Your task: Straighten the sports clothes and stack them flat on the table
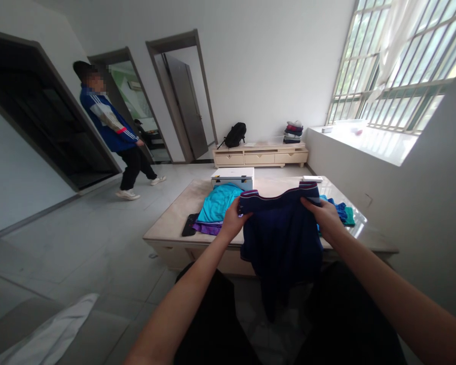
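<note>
I saw the person's L hand (233,219) and R hand (322,213) each pinch one end of a navy garment's (283,238) waist, fingers closed on fabric; it hung at the near edge of the low tbl. (167,228). On the tbl.'s L side lay turquoise cloth (219,202) w/ a blk. phone (189,225) beside it, white box (233,178) behind; blue-green clothes (341,211) lay on its R side. Another person (108,121) stood well L of the tbl.

We grip a navy garment (283,238) by its top corners with our left hand (233,220) and right hand (323,215) before the counter (175,218), where turquoise cloth (219,203) lies near a black phone (190,224); we see a person (112,126) mid-stride.
</note>
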The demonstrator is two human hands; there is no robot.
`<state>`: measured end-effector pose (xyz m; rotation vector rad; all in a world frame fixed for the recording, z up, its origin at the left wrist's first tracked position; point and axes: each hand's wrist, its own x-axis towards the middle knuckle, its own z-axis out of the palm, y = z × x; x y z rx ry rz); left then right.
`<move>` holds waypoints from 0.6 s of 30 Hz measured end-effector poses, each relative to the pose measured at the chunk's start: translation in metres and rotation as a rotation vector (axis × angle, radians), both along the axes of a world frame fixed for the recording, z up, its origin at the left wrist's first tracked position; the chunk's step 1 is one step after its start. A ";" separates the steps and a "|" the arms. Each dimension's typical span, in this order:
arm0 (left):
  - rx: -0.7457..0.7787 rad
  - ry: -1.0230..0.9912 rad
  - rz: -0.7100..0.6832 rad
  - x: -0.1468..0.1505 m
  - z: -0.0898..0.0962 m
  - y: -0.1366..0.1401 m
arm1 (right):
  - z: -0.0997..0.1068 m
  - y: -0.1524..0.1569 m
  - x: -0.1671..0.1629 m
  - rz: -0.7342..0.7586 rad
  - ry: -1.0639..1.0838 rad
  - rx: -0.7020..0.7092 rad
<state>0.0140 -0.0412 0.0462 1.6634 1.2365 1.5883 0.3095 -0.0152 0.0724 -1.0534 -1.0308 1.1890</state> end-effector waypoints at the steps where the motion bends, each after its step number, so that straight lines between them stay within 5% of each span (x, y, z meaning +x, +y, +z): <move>1: -0.039 -0.052 -0.016 -0.001 0.000 0.001 | -0.003 0.001 0.000 0.012 0.002 -0.005; 9: -0.291 -0.096 -0.091 -0.020 0.014 0.004 | -0.005 0.009 0.020 0.336 -0.245 -0.019; 18: -0.421 0.245 -0.014 -0.048 0.030 0.022 | 0.008 -0.005 0.015 0.394 -0.394 -0.001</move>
